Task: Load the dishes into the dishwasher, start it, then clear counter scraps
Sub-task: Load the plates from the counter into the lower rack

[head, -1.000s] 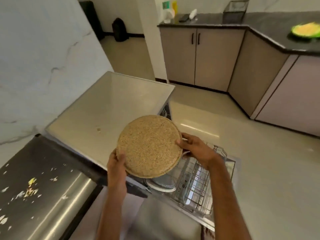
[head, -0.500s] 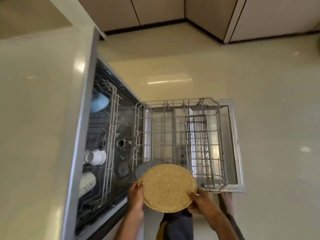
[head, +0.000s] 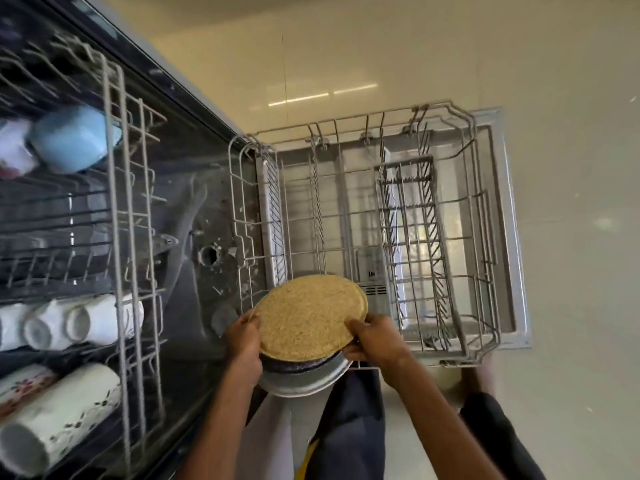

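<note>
Gripping the speckled tan plate by opposite edges: L hand curled on its left rim, R hand pinching its right rim. The plate is tilted over the near corner of the pulled-out lower rack. Just under the hands are a dark dish & a grey plate; can't tell if they're seated in the rack. The upper rack, left of L hand, holds a blue cup, white cups & floral mugs, all on their sides.

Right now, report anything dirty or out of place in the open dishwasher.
Small pale scraps lie scattered on the dark dishwasher floor around its round hole, like leftover food debris. Nothing else stands out.
</note>
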A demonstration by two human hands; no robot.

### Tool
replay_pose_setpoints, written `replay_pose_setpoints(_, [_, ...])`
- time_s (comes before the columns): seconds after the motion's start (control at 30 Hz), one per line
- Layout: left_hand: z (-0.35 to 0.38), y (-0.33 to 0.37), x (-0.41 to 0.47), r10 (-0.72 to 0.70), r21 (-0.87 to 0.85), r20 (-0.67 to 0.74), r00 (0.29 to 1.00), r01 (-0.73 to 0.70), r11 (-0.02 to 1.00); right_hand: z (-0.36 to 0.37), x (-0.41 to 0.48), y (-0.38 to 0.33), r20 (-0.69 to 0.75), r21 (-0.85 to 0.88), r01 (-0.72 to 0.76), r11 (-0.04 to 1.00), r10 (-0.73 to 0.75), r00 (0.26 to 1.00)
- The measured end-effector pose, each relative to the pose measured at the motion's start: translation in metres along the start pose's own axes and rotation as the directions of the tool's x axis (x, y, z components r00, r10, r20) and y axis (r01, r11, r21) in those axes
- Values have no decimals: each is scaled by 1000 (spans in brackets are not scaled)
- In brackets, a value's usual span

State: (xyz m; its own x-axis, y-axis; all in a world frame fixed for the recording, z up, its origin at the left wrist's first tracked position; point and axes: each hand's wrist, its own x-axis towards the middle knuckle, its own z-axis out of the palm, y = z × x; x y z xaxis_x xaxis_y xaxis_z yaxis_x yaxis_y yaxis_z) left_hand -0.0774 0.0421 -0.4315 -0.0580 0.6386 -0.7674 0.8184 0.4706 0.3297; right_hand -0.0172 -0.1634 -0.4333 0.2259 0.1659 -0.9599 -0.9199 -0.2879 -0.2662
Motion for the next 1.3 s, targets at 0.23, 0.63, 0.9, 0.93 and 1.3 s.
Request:
replay_pose_setpoints(0.23, [-1, -2, 22, -19, -37, -13, 1000, 18, 999, 13, 17, -16, 15, -68, 25, 997, -24, 1000])
replay_pose_setpoints(0.63, [-13, -13, 15, 37, 7, 28, 999, -37, 999, 18, 9, -8, 40, -65, 11, 998, -9, 999])
replay_pose_setpoints(0.9, [-1, -9, 30, 12, -56, 93, 996, -7, 998, 13, 31, -13, -54, -76, 66, 995, -70, 996])
replay_pose_setpoints(0.93, [2, -12, 33, 19, -41, 95, 995, -15, 999, 12, 32, -13, -56, -82, 61, 995, -66, 996])
replay_pose_setpoints(1.3, [0, -16, 43, 91, 16, 80, 993, -93, 996, 10, 32, -20, -64, -109, 84, 990, -91, 994])
